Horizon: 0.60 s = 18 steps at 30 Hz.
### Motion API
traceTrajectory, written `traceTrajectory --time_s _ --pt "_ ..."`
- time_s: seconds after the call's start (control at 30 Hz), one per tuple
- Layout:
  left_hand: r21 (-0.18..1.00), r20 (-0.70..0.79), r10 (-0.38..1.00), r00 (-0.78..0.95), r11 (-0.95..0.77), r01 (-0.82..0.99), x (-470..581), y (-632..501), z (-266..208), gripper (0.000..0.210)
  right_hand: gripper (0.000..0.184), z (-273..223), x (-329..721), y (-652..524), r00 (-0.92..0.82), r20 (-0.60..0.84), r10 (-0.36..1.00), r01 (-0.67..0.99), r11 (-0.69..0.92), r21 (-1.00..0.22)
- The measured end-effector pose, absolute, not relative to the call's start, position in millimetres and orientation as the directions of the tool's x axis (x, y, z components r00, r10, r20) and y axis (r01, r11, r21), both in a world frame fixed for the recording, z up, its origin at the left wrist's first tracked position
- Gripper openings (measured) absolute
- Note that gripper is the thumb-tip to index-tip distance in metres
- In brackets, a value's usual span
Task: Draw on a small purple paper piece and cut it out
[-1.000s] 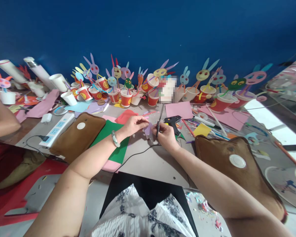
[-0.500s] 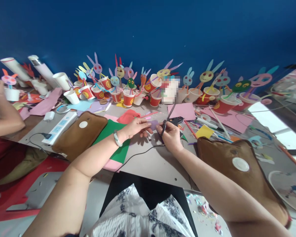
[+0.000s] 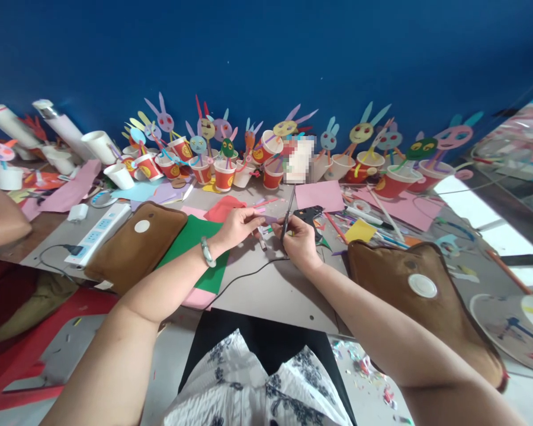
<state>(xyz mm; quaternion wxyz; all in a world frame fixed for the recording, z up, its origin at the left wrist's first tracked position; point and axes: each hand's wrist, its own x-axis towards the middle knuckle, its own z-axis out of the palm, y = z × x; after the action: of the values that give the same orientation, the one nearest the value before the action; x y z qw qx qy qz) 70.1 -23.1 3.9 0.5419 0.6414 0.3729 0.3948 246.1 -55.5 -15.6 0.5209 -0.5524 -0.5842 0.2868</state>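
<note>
My left hand (image 3: 237,229), with a pale bangle on its wrist, pinches a small piece of purple paper (image 3: 270,219) between thumb and fingers. My right hand (image 3: 298,239) is closed on dark scissors (image 3: 286,220), their blades pointing up and away from me beside the paper. Fingers hide most of the handles. Just beyond my right hand lies a black glue gun (image 3: 310,216). A green sheet (image 3: 204,251) lies beneath my left wrist, and a red paper piece (image 3: 223,208) is behind that hand. A dark cable (image 3: 249,276) crosses the table in front of both hands.
Paper cups with rabbit-like paper heads (image 3: 225,176) line the blue wall. Brown cushion-like pads lie left (image 3: 137,245) and right (image 3: 400,284). A power strip (image 3: 98,234) sits at left, near another person's arm (image 3: 4,213). Pens and a yellow paper (image 3: 359,231) lie right.
The view has shifted a little, so the table things appear farther left. The scissors now stand more upright, closer to the purple paper. My left fingers have drawn together on the paper.
</note>
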Motion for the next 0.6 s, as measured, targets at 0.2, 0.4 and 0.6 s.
traceTrajectory --time_s 0.2,0.4,0.6 --pt "0.958 0.218 0.895 0.389 -0.272 0.089 71.2 -25.3 0.5 0.033 0.015 -15.7 246.8 -56.8 0.165 0.303 0.939 0.378 0.224 -0.898" --pt "0.97 0.206 0.904 0.374 -0.239 0.043 72.6 -25.0 3.7 0.04 0.013 -14.1 246.3 -57.9 0.126 0.299 0.946 0.334 0.243 -0.911" --pt "0.968 0.2 0.903 0.381 -0.241 0.064 69.2 -20.0 7.0 0.042 0.021 -16.4 245.5 -57.0 0.101 0.27 0.957 0.33 0.224 -0.917"
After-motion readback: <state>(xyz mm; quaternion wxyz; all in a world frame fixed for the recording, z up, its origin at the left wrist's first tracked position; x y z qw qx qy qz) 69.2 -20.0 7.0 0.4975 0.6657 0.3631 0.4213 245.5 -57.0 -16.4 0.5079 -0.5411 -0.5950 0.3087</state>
